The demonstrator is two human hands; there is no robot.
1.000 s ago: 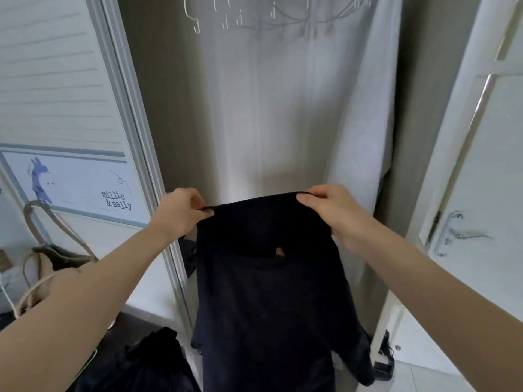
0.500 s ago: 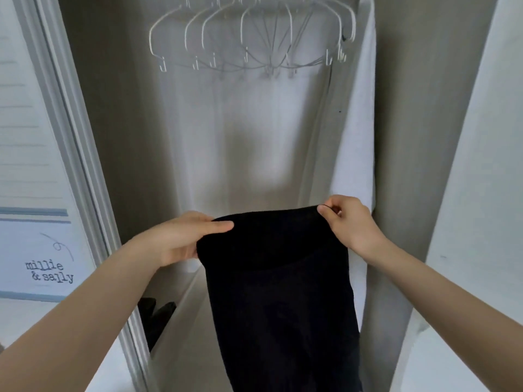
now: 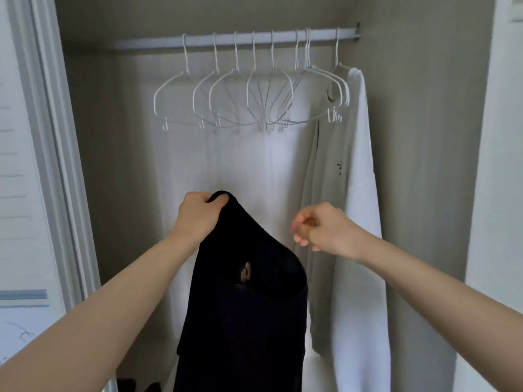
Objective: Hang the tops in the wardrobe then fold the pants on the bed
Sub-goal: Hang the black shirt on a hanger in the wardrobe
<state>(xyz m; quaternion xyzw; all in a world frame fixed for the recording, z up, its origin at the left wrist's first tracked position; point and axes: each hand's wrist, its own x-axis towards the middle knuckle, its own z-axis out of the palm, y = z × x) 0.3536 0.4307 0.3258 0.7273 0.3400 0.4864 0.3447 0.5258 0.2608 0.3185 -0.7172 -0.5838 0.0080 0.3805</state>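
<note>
Hanging from the left hand [image 3: 199,215], head view: black top [image 3: 243,292], pinched at its upper edge, fingers and thumb curled round a bunched fold of fabric. Remainder of the garment drooping straight down in front of the open wardrobe [image 3: 410,137], lower part running out of the bottom of the picture. Small pale patch visible near the neckline, too small to identify.

Right hand [image 3: 322,227]: raised beside the top, apart from it, holding nothing. Fingers loosely curled, slightly blurred. Grip state: left clamped on the black top, right relaxed and free.

Above both hands: hanging rail [image 3: 235,39] spanning the wardrobe from side to side. Row of white wire hangers [image 3: 243,97] hooked on the rail, bare, bunched closer together toward the right. At the right end of the rail: white garment [image 3: 359,193] on a hanger, falling well below hand level, with a pale grey garment [image 3: 325,176] just beside it on the left, bearing a small dark mark. Back panel of the wardrobe lit white at its middle.

Left edge of the picture: white door frame [image 3: 53,137] and a pale slatted panel. Right edge: white door panel [image 3: 501,193], partly cut off.
</note>
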